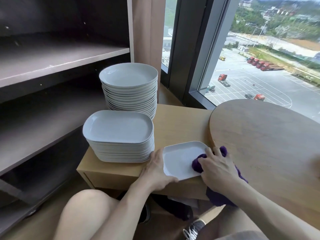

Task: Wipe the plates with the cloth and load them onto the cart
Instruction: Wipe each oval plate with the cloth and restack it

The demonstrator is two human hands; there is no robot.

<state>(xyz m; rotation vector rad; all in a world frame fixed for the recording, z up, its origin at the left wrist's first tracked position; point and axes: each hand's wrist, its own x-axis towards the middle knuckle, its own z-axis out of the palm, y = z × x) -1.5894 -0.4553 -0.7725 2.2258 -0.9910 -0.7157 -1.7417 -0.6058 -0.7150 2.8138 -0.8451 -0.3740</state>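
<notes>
A seated person's view looks down onto a low, pale wooden surface (181, 122) with a smooth matte top.

One shallow white plate (180, 156), a glossy rectangle with rounded corners and a raised rim, lies at the near edge of the surface and juts slightly past it. In its hollow sits a bunched wad of deep purple cloth (197, 164), fuzzy like towelling. The rest of the cloth trails under the wrist and hangs below the edge.

The left hand (156, 172) grips the plate's left side, with the thumb hooked along the near rim and the fingers against the left edge. The right hand (218, 168) lies on top of the cloth with its fingers bent around the wad, pressing it against the right half of the plate.

Just left of this plate, and behind it, stands a tall stack of oblong plates (117, 126), white, glossy and round-cornered. Behind that, touching or nearly touching it, rises a taller stack of round plates (129, 78), white with upturned rims.

To the right, a round table (268, 135) of brown wood grain overlaps the surface's right end, and the right hand is beside its rim. On the left stands a dark brown shelf unit (52, 63) with flat, dusty-looking boards. A window (259, 66) with a dark metal frame fills the upper right. A bare knee (83, 210) shows below.
</notes>
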